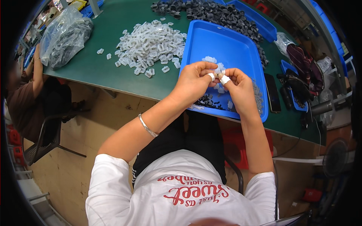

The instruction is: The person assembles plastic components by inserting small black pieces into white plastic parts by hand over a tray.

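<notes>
Over the near half of a blue tray point(222, 35), my left hand point(196, 81) and my right hand point(241, 92) meet with thumbs and fingers pinched together. Between the fingertips is a small translucent white plastic part point(220, 70), held by both hands. White tape wraps both thumbs. In the tray behind the fingers lie a few more clear plastic parts point(209, 59). Small black pieces point(207, 101) are heaped at its near left corner, and small greyish pieces point(258, 98) along its right side. My hands hide part of the tray's contents.
A big pile of translucent white parts point(151, 45) lies left of the tray on the green table point(109, 19). Dark grey parts point(222, 17) are heaped behind. A phone point(272, 92) lies right of the tray. A plastic bag point(68, 37) and a seated person point(30, 83) are at left.
</notes>
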{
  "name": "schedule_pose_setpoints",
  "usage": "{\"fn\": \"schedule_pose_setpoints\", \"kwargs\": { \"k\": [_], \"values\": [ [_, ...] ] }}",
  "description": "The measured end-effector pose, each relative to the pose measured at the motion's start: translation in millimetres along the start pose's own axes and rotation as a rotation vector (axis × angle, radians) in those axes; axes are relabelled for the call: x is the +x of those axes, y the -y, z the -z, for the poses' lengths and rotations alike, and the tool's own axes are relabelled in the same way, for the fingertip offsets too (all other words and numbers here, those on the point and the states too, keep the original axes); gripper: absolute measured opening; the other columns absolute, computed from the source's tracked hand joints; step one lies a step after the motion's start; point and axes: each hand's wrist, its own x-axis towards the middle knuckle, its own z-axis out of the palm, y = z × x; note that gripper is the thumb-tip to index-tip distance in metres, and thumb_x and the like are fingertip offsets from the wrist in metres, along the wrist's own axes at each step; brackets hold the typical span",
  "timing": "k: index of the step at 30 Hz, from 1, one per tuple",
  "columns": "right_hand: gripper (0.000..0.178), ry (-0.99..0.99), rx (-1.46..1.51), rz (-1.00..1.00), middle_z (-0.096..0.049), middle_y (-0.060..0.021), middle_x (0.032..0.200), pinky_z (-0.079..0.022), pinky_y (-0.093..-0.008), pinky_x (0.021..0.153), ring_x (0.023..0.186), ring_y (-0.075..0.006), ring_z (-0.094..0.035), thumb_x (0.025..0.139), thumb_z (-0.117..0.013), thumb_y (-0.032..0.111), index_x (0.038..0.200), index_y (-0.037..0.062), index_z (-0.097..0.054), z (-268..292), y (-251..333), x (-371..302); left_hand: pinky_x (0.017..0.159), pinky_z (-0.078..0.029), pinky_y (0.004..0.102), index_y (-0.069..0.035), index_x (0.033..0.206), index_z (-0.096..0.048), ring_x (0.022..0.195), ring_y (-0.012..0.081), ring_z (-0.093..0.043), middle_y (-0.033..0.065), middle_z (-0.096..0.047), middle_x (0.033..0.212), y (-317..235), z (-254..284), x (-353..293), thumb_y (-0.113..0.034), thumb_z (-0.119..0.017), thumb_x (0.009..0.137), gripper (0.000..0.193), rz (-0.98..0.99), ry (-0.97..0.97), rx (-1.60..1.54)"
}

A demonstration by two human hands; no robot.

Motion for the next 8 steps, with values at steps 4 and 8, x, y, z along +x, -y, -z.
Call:
{"fn": "schedule_pose_setpoints", "kwargs": {
  "k": [4, 8],
  "values": [
    [0.011, 0.016, 0.043, 0.0, -0.064, -0.0033, 0.084, -0.045, -0.0208, 0.066, 0.073, -0.0059, -0.056, 0.09, -0.062, 0.009, 0.096, -0.0013, -0.061, 2.1, -3.4, 0.0, 0.082, -0.056, 0.0264, 0.013, 0.121, -0.051, 0.093, 0.0207, -0.067, 0.0204, -0.065, 0.106, -2.3, 0.1, 1.2, 0.004, -0.05, 0.092, 0.031, 0.038, 0.013, -0.002],
    [0.011, 0.018, 0.048, 0.009, -0.064, -0.0029, 0.085, -0.045, -0.0204, 0.066, 0.073, -0.0065, -0.056, 0.091, -0.061, 0.009, 0.097, -0.0011, -0.061, 3.0, -6.8, -0.1, 0.082, -0.056, 0.0263, 0.013, 0.121, -0.051, 0.093, 0.0211, -0.067, 0.0206, -0.065, 0.106, -0.1, 0.6, 2.3, 0.004, -0.05, 0.092, 0.031, 0.044, 0.012, 0.002]
  ]
}}
